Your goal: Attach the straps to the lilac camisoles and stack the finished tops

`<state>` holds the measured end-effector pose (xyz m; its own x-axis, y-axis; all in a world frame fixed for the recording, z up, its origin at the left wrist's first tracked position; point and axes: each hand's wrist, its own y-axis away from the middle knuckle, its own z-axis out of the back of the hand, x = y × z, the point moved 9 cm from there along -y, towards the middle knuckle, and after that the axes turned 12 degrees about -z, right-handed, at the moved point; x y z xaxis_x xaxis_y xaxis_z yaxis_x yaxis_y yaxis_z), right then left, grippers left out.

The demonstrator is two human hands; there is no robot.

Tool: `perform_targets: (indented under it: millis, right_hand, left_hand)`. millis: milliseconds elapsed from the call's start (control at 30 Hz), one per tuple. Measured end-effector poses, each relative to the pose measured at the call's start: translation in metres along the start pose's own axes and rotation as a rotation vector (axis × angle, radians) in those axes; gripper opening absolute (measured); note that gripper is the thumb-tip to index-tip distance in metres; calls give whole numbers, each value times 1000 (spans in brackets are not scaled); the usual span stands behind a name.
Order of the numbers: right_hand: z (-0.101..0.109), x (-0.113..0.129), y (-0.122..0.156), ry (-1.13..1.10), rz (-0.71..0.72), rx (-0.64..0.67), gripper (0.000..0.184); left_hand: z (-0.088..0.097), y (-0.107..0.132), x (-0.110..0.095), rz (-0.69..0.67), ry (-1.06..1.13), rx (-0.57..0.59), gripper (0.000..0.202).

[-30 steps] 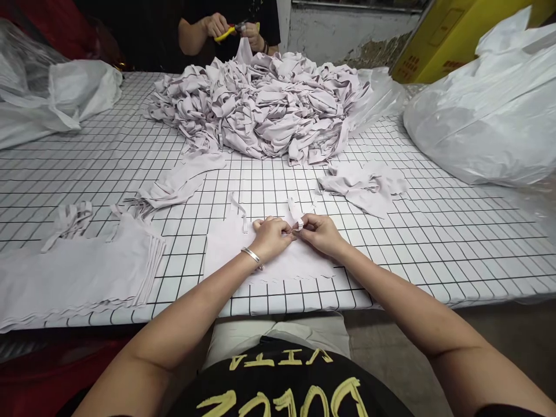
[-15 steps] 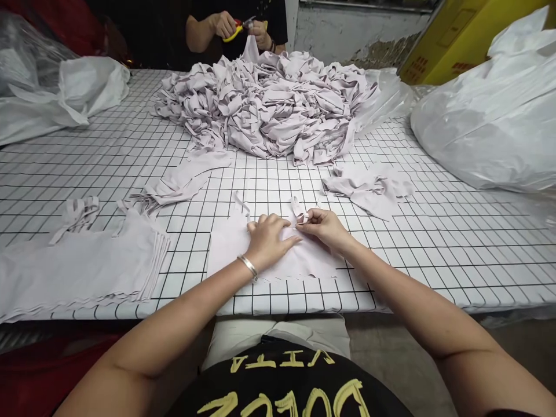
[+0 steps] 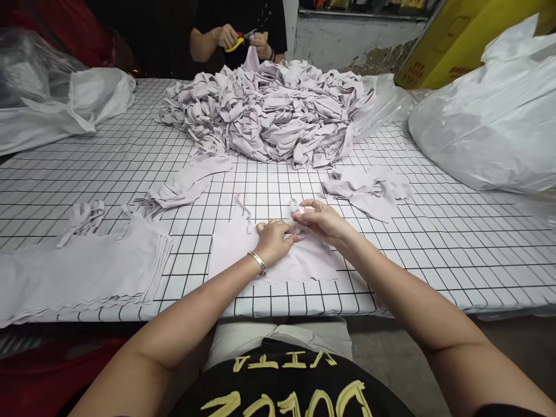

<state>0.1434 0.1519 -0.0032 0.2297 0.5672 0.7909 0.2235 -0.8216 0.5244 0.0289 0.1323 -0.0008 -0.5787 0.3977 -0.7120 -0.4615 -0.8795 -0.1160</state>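
Note:
A pale lilac-grey garment piece [image 3: 232,252] with thin straps lies flat on the table before me. My left hand [image 3: 275,242] rests on it, its thumb and fingers pinching the cloth near the top edge. Just to the right, my right hand [image 3: 325,223] is closed at the fingertips on the looped right strap [image 3: 294,204], its other fingers loosely raised. The exact grip is partly hidden by the fingers. The left strap [image 3: 244,208] lies loose above the piece.
To the left is a neat stack of like pieces [image 3: 95,266]. Loose pieces [image 3: 369,188] lie right of centre. A large heap of garments [image 3: 273,110] covers the far side, where another person's hand [image 3: 226,36] holds yellow-red snips. A plastic bag [image 3: 482,121] stands at the right.
My left hand has shifted slightly right and its fingers have drawn in on the cloth. My right hand has moved up a little, with its fingers more extended.

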Motion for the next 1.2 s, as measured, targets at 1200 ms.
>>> perform_targets:
  millis: [1200]
  right_hand:
    - [-61,56,37,333,27,-15,14]
  left_hand:
    - [235,152,69,315,1034,-454,25]
